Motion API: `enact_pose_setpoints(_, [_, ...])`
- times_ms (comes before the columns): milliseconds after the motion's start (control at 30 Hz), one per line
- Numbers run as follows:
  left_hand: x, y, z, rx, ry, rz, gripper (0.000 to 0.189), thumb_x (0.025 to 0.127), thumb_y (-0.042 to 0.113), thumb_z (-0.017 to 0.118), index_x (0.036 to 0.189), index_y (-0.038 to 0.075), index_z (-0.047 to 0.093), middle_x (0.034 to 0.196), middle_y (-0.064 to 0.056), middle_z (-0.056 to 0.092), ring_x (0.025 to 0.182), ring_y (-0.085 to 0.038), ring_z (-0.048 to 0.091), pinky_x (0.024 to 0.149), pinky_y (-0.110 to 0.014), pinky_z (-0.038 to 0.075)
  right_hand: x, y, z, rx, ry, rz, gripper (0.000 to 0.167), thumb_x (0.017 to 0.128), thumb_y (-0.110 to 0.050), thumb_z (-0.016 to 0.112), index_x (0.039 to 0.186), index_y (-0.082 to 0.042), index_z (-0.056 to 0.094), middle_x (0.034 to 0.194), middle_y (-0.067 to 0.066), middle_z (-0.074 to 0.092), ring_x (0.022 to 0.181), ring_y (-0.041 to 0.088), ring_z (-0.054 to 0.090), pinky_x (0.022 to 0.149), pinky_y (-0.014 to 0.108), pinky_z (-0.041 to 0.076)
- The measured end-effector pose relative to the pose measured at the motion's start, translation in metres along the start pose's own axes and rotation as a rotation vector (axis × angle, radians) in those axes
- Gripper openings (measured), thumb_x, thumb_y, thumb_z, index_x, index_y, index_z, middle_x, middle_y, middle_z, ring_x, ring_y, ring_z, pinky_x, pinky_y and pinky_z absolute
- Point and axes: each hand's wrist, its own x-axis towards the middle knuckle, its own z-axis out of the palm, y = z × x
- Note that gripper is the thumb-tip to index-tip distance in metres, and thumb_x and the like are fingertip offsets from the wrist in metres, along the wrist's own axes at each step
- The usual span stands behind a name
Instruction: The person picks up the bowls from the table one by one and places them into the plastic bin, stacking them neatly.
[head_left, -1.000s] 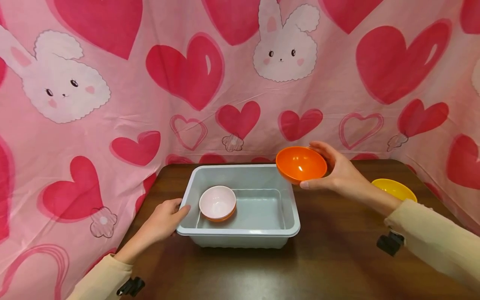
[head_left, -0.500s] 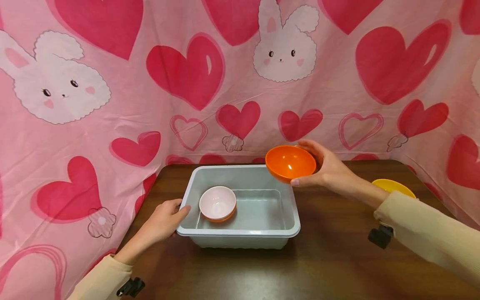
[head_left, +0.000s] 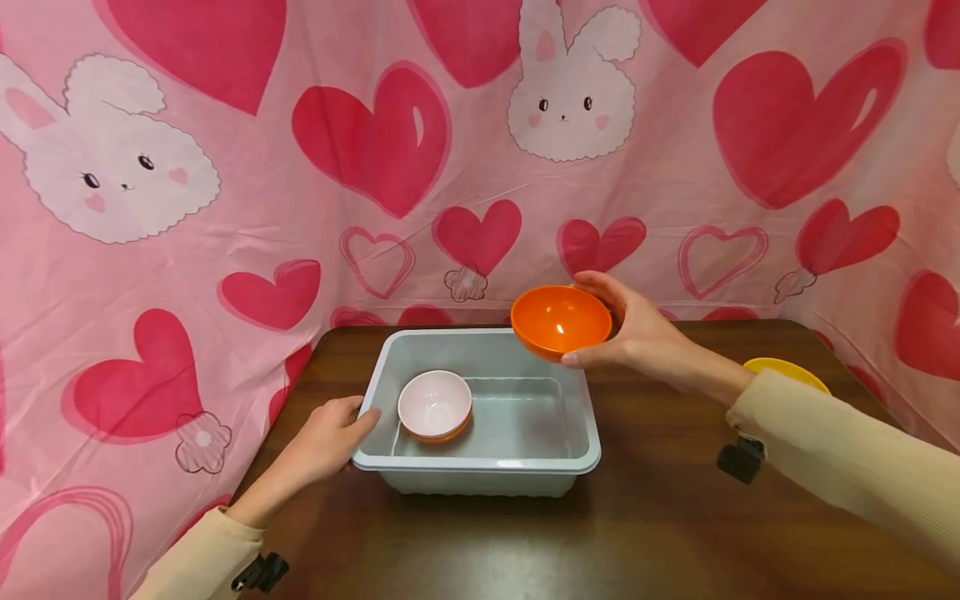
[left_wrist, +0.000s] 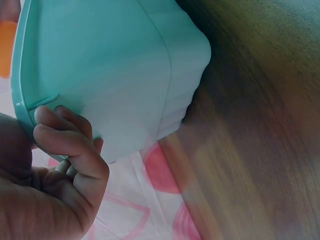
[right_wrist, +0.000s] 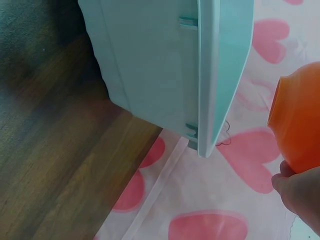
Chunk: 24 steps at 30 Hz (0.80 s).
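An orange bowl [head_left: 561,321] hangs tilted over the right back part of a grey plastic basin [head_left: 480,463], its inside facing the head camera. My right hand [head_left: 626,329] grips that bowl by its right side, thumb low in front and fingers behind. In the right wrist view the orange bowl [right_wrist: 302,117] is beyond the basin's rim, partly cut off. My left hand [head_left: 337,433] holds the basin's left rim; the left wrist view shows its curled fingers [left_wrist: 75,145] under the edge. Inside the basin, at the left, sits a white-lined bowl [head_left: 435,404] with an orange outside.
A yellow bowl [head_left: 787,372] stands on the brown wooden table [head_left: 675,517] at the right, partly hidden by the right sleeve [head_left: 832,450]. Behind the table hangs a pink cloth [head_left: 480,183] with hearts and rabbits.
My right hand has carried the orange bowl leftward and slightly up, from the basin's right rim to above its inside. The left hand and the basin stay in place.
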Motion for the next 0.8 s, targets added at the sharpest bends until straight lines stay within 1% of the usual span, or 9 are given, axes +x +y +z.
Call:
enact_pose_setpoints(267, [-0.002, 0.000, 0.001, 0.002, -0.003, -0.005, 0.029, 0.105, 0.017, 0.062, 0.122, -0.006, 0.067, 0.067, -0.006, 0.064, 0.044, -0.021, 0.056, 0.044, -0.036, 0.052, 0.008, -0.003, 0.006, 0.027, -0.022, 0.009, 0.101, 0.079, -0.016, 0.091, 0.161, -0.012, 0.032, 0.159, 0.005, 0.041, 0.136, 0.029, 0.047, 0.099, 0.032, 0.055])
enact_pose_setpoints(467, [-0.002, 0.001, 0.000, 0.006, 0.002, 0.002, 0.027, 0.105, 0.017, 0.061, 0.120, -0.005, 0.068, 0.063, -0.004, 0.062, 0.043, -0.021, 0.056, 0.044, -0.036, 0.051, 0.015, -0.005, 0.010, 0.033, -0.029, 0.003, 0.102, 0.079, -0.014, 0.090, 0.161, -0.009, 0.030, 0.158, 0.007, 0.042, 0.136, 0.029, 0.047, 0.100, 0.033, 0.054])
enact_pose_setpoints(667, [-0.001, 0.000, 0.000, 0.001, -0.001, -0.005, 0.029, 0.105, 0.018, 0.061, 0.122, -0.005, 0.068, 0.066, -0.006, 0.064, 0.043, -0.021, 0.056, 0.044, -0.036, 0.052, 0.022, -0.007, 0.018, 0.022, -0.046, 0.017, 0.103, 0.078, -0.015, 0.090, 0.162, -0.009, 0.030, 0.159, 0.007, 0.041, 0.136, 0.029, 0.047, 0.106, 0.042, 0.052])
enact_pose_setpoints(800, [0.000, 0.000, -0.001, 0.001, 0.003, -0.001, 0.029, 0.106, 0.019, 0.061, 0.121, -0.005, 0.068, 0.064, -0.004, 0.063, 0.043, -0.021, 0.055, 0.044, -0.035, 0.052, 0.029, -0.011, 0.023, 0.023, -0.055, 0.021, 0.105, 0.077, -0.018, 0.092, 0.162, -0.010, 0.030, 0.159, 0.005, 0.041, 0.136, 0.028, 0.047, 0.108, 0.046, 0.050])
